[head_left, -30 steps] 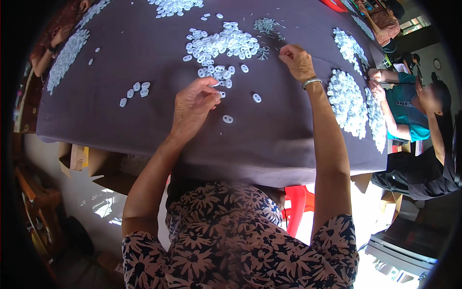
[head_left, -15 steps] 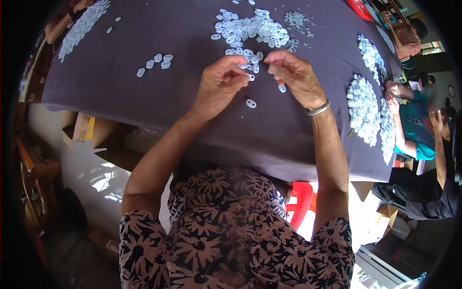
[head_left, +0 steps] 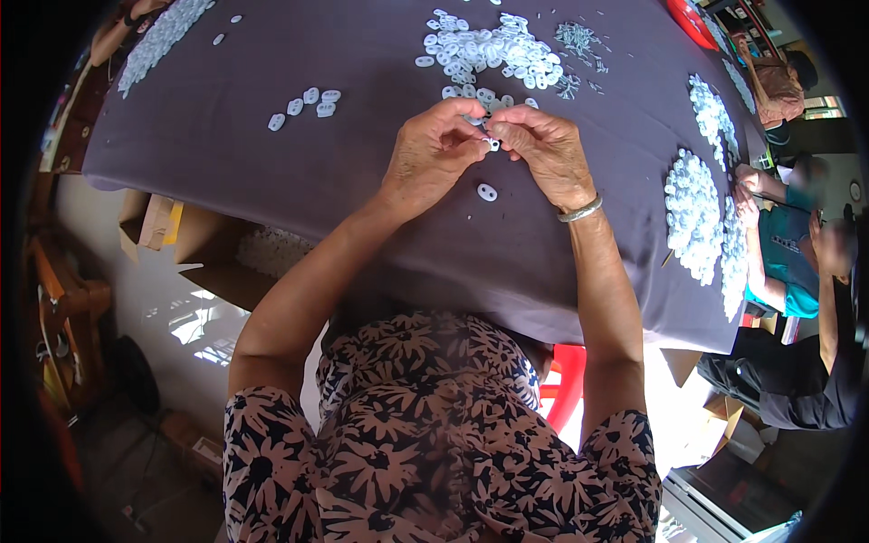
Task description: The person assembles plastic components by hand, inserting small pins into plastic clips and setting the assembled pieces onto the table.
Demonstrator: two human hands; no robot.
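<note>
My left hand (head_left: pixel 436 152) pinches a small white plastic oval piece with holes (head_left: pixel 493 145) between thumb and fingertips. Close against it, my right hand (head_left: pixel 545 152) has its thumb and fingers pressed together at the same piece; whatever they hold is too small or hidden to name. Just below the hands, a loose white two-holed oval (head_left: pixel 487 192) lies on the dark tablecloth. Beyond my fingertips sit a few more ovals (head_left: pixel 463 92), partly covered by the hands, and behind them a larger heap of ovals (head_left: pixel 493 52).
Small grey screw-like metal pieces (head_left: pixel 577 41) are scattered right of the heap. Several ovals (head_left: pixel 311 95) lie to the left. Big white heaps (head_left: pixel 692 213) line the right edge, where other people (head_left: pixel 787 235) work. A red bowl (head_left: pixel 692 23) stands far right; a cardboard box (head_left: pixel 213 244) sits below the table's left.
My right hand has come leftward to meet the left hand at the white oval; before, a gap lay between them. The view has shifted slightly.
</note>
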